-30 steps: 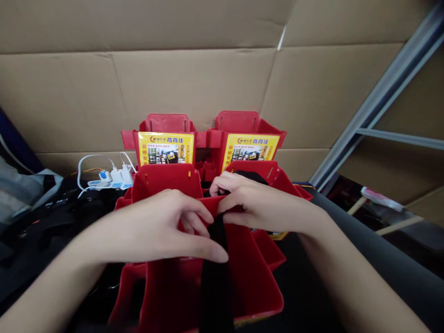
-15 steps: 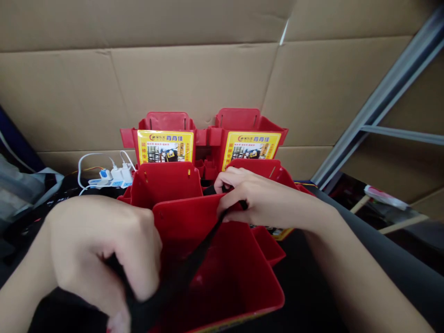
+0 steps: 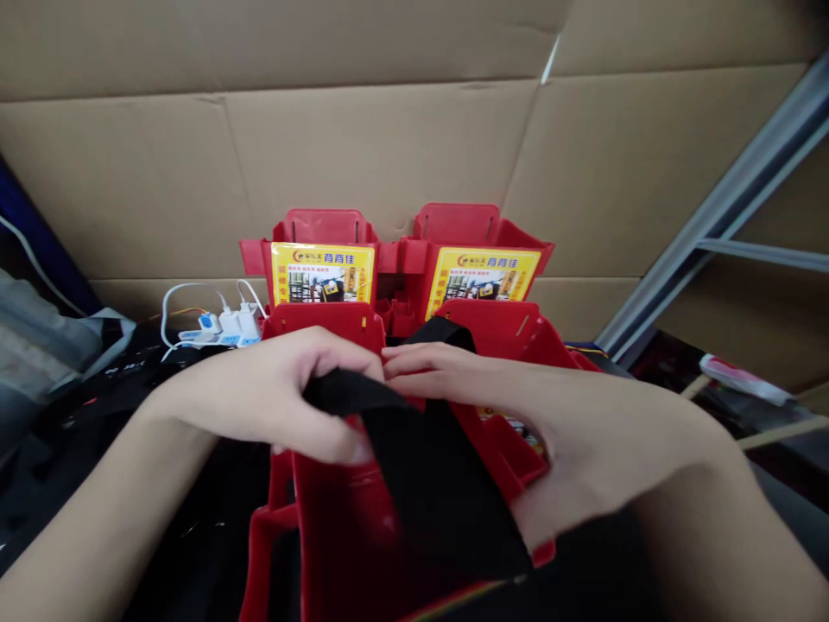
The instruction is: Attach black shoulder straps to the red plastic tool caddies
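Observation:
A red plastic bin (image 3: 337, 553) stands close in front of me, its opening facing me. My left hand (image 3: 285, 393) is closed at the back of the bin, with a wide black strap (image 3: 446, 492) running from between its thumb and fingers. The strap loops over the bin's opening and down to its front edge. My right hand (image 3: 518, 415) lies to the right of the strap. Its fingers stretch left across the top of the strap toward my left hand, and its thumb is spread low by the bin's right wall. The fingertips of both hands are partly hidden.
Behind stand more red bins, including two at the rear with yellow labels (image 3: 324, 272) against a cardboard wall (image 3: 389, 155). A white power strip (image 3: 226, 333) with plugs lies at left. Black material (image 3: 194, 501) spreads on the left, and a metal frame (image 3: 725, 190) leans at right.
My left hand has moved up and right to the bin's back with the strap. My right hand has let go its pinch and spread its fingers. The strap now lies across the bin's opening.

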Available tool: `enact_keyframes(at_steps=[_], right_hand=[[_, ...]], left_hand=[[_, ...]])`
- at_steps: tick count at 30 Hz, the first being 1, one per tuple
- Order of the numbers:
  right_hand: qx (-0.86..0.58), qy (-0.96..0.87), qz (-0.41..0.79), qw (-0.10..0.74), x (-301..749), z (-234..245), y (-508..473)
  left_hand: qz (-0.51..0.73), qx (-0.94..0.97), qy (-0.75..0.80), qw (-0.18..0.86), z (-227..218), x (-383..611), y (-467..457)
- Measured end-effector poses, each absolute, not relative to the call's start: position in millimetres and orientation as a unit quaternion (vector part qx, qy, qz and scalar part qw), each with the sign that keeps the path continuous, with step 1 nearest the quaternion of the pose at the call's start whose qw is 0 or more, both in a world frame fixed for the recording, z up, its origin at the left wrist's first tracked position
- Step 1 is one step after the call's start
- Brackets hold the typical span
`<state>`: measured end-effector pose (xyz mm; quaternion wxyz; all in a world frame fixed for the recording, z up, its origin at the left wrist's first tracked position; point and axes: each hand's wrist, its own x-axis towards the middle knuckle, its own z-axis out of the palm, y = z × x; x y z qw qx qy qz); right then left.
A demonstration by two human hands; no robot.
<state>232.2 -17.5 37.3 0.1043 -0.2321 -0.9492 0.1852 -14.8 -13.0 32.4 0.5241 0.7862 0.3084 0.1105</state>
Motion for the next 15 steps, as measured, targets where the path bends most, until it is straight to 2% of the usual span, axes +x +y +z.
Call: enact_keyframes(at_steps=[4,8,10,13,15], right_hand=[[-0.294,-0.886,0.251,0.256,214.6,30.9,-33.2],[-0.370,-0.818,0.258,0.356,192.4,20.6,-37.2],[-0.402,-0.818,0.214,0.352,194.2,22.3,-34.0],[-0.433,-0.836,0.198,0.272,222.1,34.1,-22.3],[-0.457,-0.838,0.158,0.252,250.8,43.2,-12.9]], left_hand=[[0.239,0.798,0.358,0.421,30.9,-0.2,-16.3],[0.253,0.824,0.400,0.312,26.3,4.2,-25.2],[0.230,0.843,0.390,0.291,28.0,2.7,-27.4],[0.202,0.875,0.363,0.247,35.5,-14.5,-22.5],[0.173,0.886,0.367,0.224,42.4,-36.8,-14.6]])
